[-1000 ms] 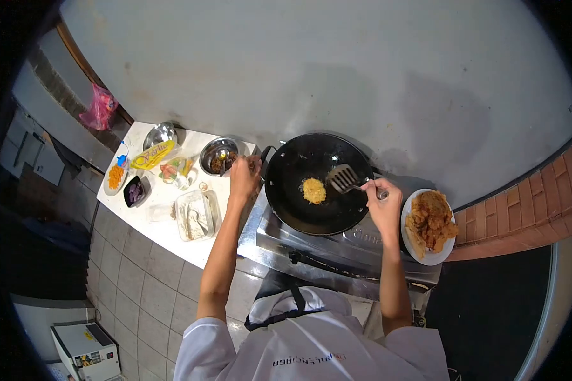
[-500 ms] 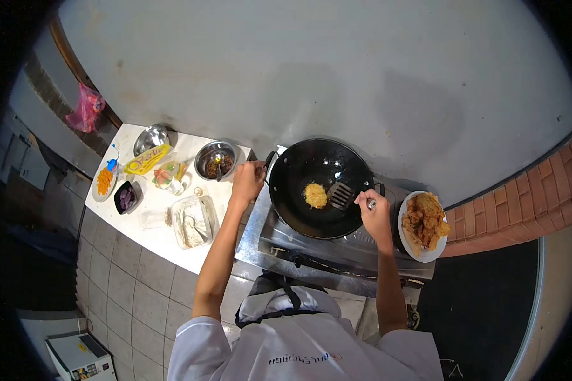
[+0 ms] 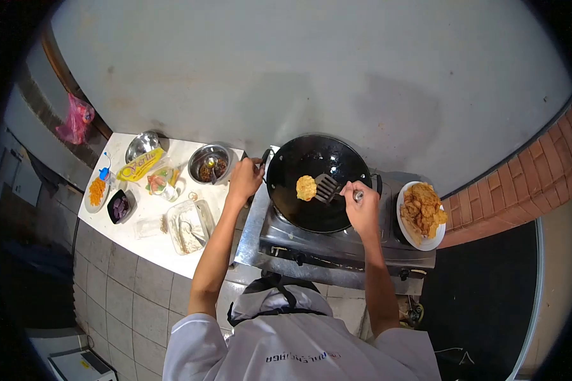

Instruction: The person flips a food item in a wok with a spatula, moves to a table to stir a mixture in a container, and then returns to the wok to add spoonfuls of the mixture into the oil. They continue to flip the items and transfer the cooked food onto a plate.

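Note:
A black wok (image 3: 324,219) sits on the metal stove, with a shallow pool of oil inside. My left hand (image 3: 245,179) is closed at the wok's left loop handle (image 3: 265,159). In my right hand (image 3: 362,206) is a slotted spatula (image 3: 327,188), its handle gripped over the wok's right side. The spatula's dark head is against the right edge of a small round golden fritter (image 3: 306,188) in the pan; whether it reaches underneath is hard to see.
Right of the wok, a white plate (image 3: 433,242) holds fried pieces. On the white table (image 3: 147,244) at left are a steel bowl (image 3: 194,176) with a spoon, a plastic container (image 3: 190,236) with white powder, a yellow packet (image 3: 140,166) and a black bowl (image 3: 118,206). A wall stands behind.
The spatula has moved left against the fritter, which has shifted slightly left and up in view. My right hand has moved left with it. My left hand stays at the handle.

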The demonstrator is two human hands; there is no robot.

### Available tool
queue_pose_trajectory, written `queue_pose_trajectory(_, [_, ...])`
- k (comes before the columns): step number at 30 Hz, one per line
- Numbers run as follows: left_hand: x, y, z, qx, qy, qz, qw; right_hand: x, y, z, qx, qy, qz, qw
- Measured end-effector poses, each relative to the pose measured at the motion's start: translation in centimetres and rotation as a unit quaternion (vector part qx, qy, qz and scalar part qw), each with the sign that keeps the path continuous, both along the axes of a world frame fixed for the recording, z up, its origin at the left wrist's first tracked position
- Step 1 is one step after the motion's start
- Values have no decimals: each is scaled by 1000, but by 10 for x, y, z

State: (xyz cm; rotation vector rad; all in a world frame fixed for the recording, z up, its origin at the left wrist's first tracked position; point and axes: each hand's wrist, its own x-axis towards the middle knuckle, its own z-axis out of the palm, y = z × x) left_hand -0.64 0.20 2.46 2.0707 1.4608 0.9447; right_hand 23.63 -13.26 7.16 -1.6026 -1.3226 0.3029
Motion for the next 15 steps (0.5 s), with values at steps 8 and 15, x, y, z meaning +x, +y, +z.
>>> queue_pose_trajectory(8, [-3,16,-9,3,-30,-40,999,-17,3,11,32,-8,20,999])
queue_pose_trajectory(15, [-4,19,-5,-20,-23,-43,999,-20,2,8,24,-10,30,999])
